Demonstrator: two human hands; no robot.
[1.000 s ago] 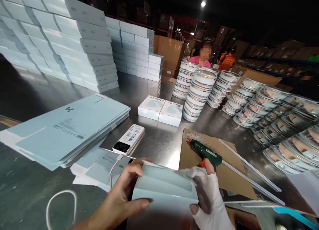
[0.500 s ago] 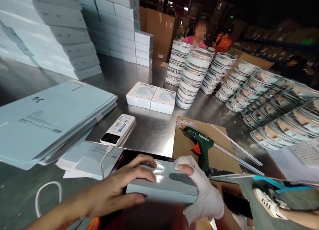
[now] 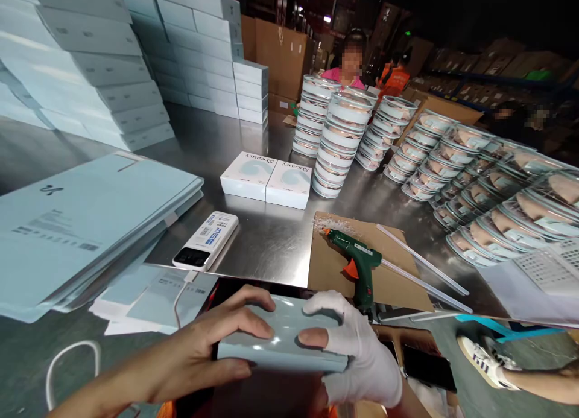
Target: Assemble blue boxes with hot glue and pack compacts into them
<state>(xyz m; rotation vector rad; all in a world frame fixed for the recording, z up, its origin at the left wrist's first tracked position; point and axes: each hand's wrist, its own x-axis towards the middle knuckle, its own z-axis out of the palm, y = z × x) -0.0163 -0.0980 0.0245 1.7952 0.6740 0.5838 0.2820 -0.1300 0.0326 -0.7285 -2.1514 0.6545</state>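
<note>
A light blue box (image 3: 283, 345) with a glossy top lies low in front of me, just off the near edge of the table. My left hand (image 3: 226, 336) grips its left end, fingers on top and thumb along the near side. At the other end my right hand (image 3: 353, 348), in a white glove with the thumb and a fingertip bare, presses on the top and wraps the right side. Beyond the box, a green glue gun (image 3: 357, 261) with an orange trigger rests on a piece of cardboard (image 3: 393, 285). The box's underside is hidden.
Two small white boxes (image 3: 266, 180) sit mid-table near stacks of round clear containers (image 3: 339, 140). A power bank (image 3: 207, 240) with a cable and flat blue sheets (image 3: 90, 219) are at left. Stacked blue boxes (image 3: 90, 74) rise behind. A phone (image 3: 429, 370) lies lower right.
The gloved right hand has shifted leftward over the box top, its fingers now further across. My left hand keeps its grip. The whole view has shifted slightly.
</note>
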